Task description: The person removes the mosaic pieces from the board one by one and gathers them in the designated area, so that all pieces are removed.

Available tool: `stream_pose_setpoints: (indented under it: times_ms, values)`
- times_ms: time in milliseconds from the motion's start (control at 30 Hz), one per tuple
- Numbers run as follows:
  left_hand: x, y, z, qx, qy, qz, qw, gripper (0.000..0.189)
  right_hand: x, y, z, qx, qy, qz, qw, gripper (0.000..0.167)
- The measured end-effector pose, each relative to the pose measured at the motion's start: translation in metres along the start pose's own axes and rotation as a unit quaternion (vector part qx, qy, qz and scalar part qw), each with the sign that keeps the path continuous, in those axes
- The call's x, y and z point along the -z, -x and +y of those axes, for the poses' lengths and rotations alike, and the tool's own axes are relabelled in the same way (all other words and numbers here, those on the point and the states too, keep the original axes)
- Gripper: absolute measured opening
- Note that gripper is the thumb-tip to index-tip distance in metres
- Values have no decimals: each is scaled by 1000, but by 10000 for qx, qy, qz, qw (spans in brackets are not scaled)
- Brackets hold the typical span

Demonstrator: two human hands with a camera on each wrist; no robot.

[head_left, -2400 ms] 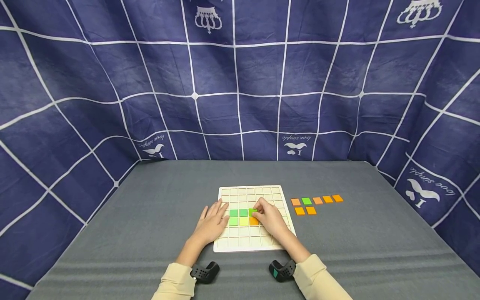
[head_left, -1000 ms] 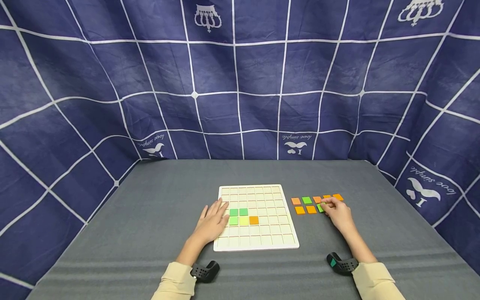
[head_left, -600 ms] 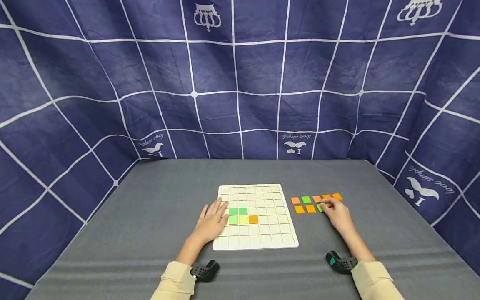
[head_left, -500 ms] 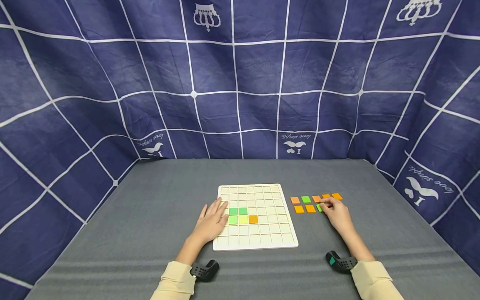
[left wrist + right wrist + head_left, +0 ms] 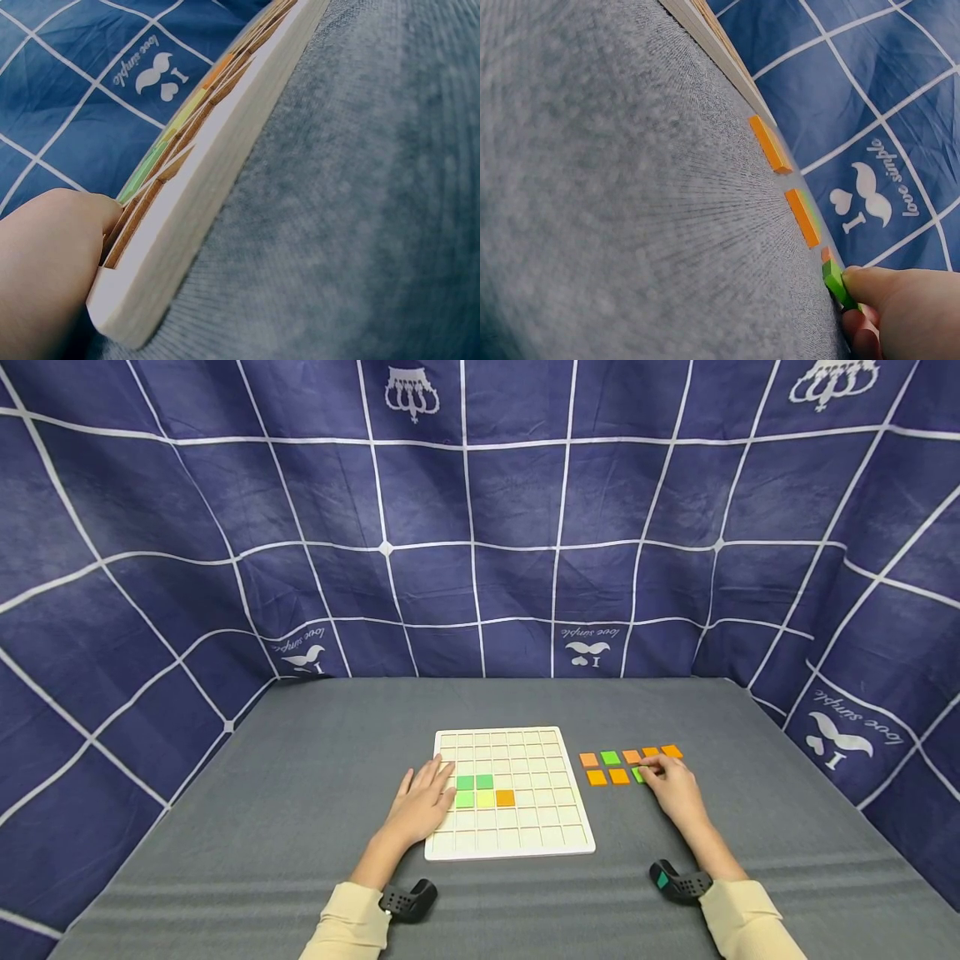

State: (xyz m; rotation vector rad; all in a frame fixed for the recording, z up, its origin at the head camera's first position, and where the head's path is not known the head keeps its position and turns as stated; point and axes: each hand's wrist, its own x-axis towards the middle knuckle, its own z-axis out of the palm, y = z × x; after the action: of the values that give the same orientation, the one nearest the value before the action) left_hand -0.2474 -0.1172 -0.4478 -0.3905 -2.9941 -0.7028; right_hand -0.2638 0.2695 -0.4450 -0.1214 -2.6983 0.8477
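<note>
My left hand point(image 5: 422, 802) lies spread over the left edge of a pale wooden grid board point(image 5: 543, 839), its fingers straight. On the board sit two darker green tiles point(image 5: 465, 782) in one row, and below them a light green tile point(image 5: 465, 799), a yellow tile point(image 5: 485, 798) and an orange tile point(image 5: 506, 797). Right of the board, my right hand point(image 5: 675, 789) pinches a green tile point(image 5: 835, 282) between thumb and fingers, low at the table, at the right end of the front row of loose tiles. My hand partly covers that tile in the head view.
Two orange tiles point(image 5: 597, 777) continue the front row. Behind them lie a salmon tile point(image 5: 588, 760), another green tile point(image 5: 611, 758) and several more orange or salmon tiles point(image 5: 671, 751). Grey cloth point(image 5: 345, 718) covers the table; a blue checked curtain point(image 5: 517, 585) hangs round its back and sides.
My right hand has carried the green tile from the board's upper row to the loose tiles at the right. During the last second it hardly moves. The left hand stays in place.
</note>
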Motion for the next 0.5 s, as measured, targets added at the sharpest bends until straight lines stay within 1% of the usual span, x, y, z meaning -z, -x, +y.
stream_pose_setpoints:
  times_ms: [167, 333, 400, 500]
  values:
    - [-1, -1, -2, -9, 32, 11, 10000, 50, 0, 0, 0, 65, -49, -7, 10000, 21]
    - [0, 3, -1, -238, 217, 231, 9992, 51, 0, 0, -1, 50, -89, 25, 9999, 22]
    - [1, 4, 0, -282, 254, 277, 9989, 51, 1, 1, -1, 29, -121, 66, 9999, 23]
    - [1, 4, 1, -251, 255, 258, 9990, 51, 2, 1, -2, -32, -208, 95, 9997, 24]
